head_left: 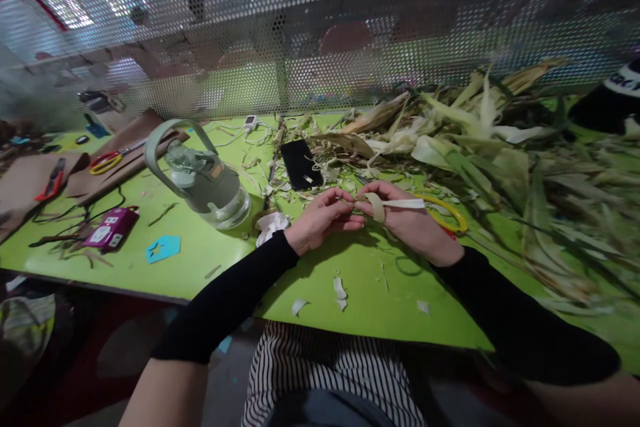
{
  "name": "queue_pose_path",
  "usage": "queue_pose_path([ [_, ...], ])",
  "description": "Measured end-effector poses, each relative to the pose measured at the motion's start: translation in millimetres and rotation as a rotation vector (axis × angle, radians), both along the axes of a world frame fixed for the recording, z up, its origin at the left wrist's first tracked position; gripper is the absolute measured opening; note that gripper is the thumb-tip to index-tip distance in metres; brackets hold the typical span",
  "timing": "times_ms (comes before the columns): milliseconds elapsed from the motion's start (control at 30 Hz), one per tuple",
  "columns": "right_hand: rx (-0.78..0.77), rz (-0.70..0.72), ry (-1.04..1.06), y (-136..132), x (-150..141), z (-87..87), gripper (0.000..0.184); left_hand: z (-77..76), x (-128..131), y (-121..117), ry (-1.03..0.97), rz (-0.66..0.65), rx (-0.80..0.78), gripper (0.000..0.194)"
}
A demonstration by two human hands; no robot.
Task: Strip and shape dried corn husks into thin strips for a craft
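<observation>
Both my hands meet over the green table [310,287], fingertips close together. A pale strip of corn husk [376,207] curls over the fingers of my right hand [405,220], which pinches it. My left hand [325,219] closes its thumb and forefinger on the near end of the strip, where the fingers partly hide it. A narrow white end of the strip points right across my right hand. Just behind that hand lie scissors with a yellow handle [453,215], partly covered by it. Small husk scraps [340,288] are scattered below my hands.
A large heap of corn husks [465,127] spreads over the right side. A black phone [300,163] lies behind my hands. To the left stand a green water bottle [210,180], a purple box [111,227] and a blue card [163,249]. A perforated metal screen [240,73] borders the back.
</observation>
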State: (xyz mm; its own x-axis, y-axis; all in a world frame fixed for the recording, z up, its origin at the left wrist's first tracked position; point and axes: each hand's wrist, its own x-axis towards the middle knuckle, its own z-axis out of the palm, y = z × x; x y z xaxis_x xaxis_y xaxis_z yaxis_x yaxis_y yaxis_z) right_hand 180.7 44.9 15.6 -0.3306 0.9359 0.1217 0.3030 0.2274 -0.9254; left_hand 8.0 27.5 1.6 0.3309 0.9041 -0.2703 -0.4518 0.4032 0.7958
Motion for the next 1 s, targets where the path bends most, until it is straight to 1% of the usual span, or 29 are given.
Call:
queue_pose_path([
  [133, 0.005, -0.053, 0.040, 0.0, -1.1, 3.6, 0.035, -1.2, 1.3, -0.4, -0.021, -0.011, 0.032, 0.018],
  [300, -0.035, -0.010, 0.070, 0.9, -0.6, 3.5, 0.042, -2.8, 2.5, 0.1, 0.000, -0.031, 0.061, 0.029],
  [367, -0.055, -0.005, 0.089, -0.2, -1.2, 3.5, 0.042, -3.6, 3.6, 0.0, 0.015, -0.026, 0.079, 0.030],
  [467, -0.018, -0.048, 0.112, -2.3, -3.0, 4.4, 0.045, -5.2, 6.2, -0.3, 0.038, 0.002, 0.111, 0.029],
  [533, 0.006, -0.074, 0.091, -3.0, -3.8, 4.7, 0.045, -6.2, 7.6, -0.2, 0.059, 0.027, 0.127, 0.029],
  [667, 0.023, -0.095, 0.046, -2.7, -3.4, 2.1, 0.046, -6.3, 8.2, -0.8, 0.069, 0.048, 0.143, 0.024],
  [767, 0.049, -0.093, 0.025, -2.0, -2.2, -1.3, 0.044, -4.1, 7.8, -2.6, 0.056, 0.053, 0.126, 0.017],
  [933, 0.142, -0.119, 0.005, -2.4, -1.8, -3.2, 0.030, 1.8, 6.7, -4.5, 0.017, 0.086, 0.072, 0.004],
  [1000, 0.173, -0.146, 0.004, -2.7, -2.2, -2.3, 0.026, 3.4, 5.3, -3.9, 0.004, 0.108, 0.057, 0.004],
])
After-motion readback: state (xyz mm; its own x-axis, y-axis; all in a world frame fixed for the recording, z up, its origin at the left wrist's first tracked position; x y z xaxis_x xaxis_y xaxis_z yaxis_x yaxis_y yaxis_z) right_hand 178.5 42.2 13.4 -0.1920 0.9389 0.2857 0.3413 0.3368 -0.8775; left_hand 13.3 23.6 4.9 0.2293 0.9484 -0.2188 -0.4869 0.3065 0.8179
